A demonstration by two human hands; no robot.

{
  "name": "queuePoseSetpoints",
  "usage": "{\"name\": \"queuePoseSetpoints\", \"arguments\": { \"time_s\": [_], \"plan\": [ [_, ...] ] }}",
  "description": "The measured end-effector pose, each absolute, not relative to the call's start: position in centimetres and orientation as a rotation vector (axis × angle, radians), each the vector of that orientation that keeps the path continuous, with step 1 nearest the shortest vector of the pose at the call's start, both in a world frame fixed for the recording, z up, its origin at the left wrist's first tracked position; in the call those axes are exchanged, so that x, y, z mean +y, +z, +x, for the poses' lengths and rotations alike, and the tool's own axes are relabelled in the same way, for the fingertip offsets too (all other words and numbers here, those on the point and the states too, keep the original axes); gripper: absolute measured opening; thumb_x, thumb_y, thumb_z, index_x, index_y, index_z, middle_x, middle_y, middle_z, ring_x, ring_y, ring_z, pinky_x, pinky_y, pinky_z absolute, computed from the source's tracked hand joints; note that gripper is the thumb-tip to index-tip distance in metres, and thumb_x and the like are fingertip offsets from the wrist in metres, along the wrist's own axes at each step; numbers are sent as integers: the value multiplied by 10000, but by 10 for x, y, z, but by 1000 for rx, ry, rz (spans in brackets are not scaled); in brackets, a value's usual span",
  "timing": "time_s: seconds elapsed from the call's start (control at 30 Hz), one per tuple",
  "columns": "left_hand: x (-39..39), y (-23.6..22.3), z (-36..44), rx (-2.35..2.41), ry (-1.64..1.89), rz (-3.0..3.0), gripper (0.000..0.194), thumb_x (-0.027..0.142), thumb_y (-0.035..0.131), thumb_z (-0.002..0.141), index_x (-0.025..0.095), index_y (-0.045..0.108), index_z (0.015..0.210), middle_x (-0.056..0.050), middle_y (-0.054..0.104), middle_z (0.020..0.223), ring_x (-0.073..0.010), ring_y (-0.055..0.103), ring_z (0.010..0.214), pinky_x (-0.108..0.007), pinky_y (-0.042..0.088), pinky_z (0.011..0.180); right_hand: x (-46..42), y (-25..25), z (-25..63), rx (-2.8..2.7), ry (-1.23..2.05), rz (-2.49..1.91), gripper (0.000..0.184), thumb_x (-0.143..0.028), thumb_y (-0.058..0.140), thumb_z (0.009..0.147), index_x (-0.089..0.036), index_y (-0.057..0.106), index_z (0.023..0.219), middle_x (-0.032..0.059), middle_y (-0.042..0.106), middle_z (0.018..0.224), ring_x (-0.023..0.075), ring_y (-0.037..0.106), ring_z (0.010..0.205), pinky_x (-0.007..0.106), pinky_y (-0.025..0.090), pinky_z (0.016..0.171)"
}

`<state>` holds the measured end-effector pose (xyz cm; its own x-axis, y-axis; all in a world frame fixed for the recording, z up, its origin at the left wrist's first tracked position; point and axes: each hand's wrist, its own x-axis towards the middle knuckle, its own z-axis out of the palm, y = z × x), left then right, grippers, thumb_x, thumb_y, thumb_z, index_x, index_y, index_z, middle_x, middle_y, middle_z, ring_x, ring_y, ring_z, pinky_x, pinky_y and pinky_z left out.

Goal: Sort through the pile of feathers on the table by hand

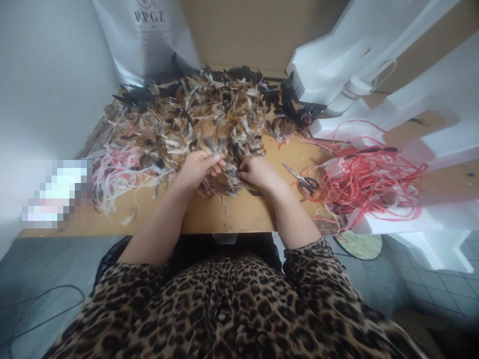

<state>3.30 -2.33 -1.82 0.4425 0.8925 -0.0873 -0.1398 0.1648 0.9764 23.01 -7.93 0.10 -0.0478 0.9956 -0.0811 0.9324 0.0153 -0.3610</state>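
Note:
A broad heap of brown, black and white feathers (198,109) covers the middle of the wooden table. At its near edge my left hand (200,167) is closed in a pinch, thumb against fingers, on a small bunch of feathers (214,142) whose tips point away from me. Just to the right, my right hand (256,172) rests low in the heap with its fingers curled down among dark feathers. What those fingertips grip, if anything, is hidden. Open-bladed scissors (305,180) with dark handles lie on the table right of my right hand.
Tangled red strings (370,184) pile up at the right, near white foam-like blocks (422,107). White and pink strands (116,172) lie at the left, beside a blurred-out rectangular object (56,194). Behind the heap stands a silvery bag (149,45). The wooden table's (224,224) front edge is close to my body.

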Motion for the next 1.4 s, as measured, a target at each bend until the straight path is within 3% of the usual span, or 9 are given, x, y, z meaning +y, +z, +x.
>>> {"name": "queuePoseSetpoints", "arguments": {
  "time_s": [0.13, 0.27, 0.57, 0.73, 1.03, 1.23, 1.4],
  "plan": [
    [-23, -19, 32, 821, 868, 1190, 299, 385, 794, 692, 99, 730, 747, -48, 698, 653, -52, 550, 489, -162, 420, 466, -79, 0, 225, -2141, 382, -2055, 181, -240, 579, 812, -195, 736, 889, 94, 728, 929, 205, 618, 835, 306, 383, 705],
    [-23, -17, 31, 823, 900, 1185, 296, 384, 791, 692, 104, 724, 760, -64, 727, 726, -51, 554, 496, -167, 423, 472, -80, 1, 224, -2094, 323, -1925, 210, -218, 515, 839, -190, 721, 870, 77, 701, 941, 189, 613, 856, 293, 398, 739],
    [-22, -14, 31, 819, 912, 1154, 303, 372, 789, 696, 94, 713, 789, -63, 726, 740, -49, 556, 501, -164, 410, 464, -82, -7, 210, -2245, 107, -1976, 255, -286, 511, 889, -215, 719, 1017, 96, 681, 1050, 240, 643, 895, 313, 365, 632],
    [-23, -15, 31, 829, 910, 1157, 286, 363, 785, 707, 95, 717, 779, -67, 729, 737, -52, 562, 510, -163, 418, 472, -82, -6, 209, -2306, 75, -1980, 288, -268, 449, 926, -192, 727, 952, 114, 685, 1022, 235, 643, 859, 323, 362, 623],
    [-21, -16, 31, 786, 920, 1050, 263, 321, 798, 708, 91, 725, 812, -70, 742, 762, -48, 581, 516, -149, 417, 464, -75, -4, 245, -1791, 294, -1522, 77, -193, 596, 782, -172, 657, 741, 16, 598, 730, 136, 539, 679, 266, 410, 670],
    [-25, -17, 34, 718, 881, 991, 248, 299, 797, 720, 92, 748, 847, -138, 765, 998, -68, 652, 625, -150, 450, 510, -79, -5, 228, -1659, 131, -1387, 97, -218, 595, 822, -188, 632, 739, 7, 558, 720, 131, 508, 661, 266, 406, 643],
    [-27, -16, 37, 617, 941, 906, 212, 260, 826, 690, 100, 752, 808, -114, 764, 980, -68, 666, 648, -140, 474, 535, -80, -12, 215, -1704, 137, -1336, 95, -206, 601, 823, -189, 635, 736, 3, 562, 711, 128, 511, 665, 274, 412, 665]
  ]
}}
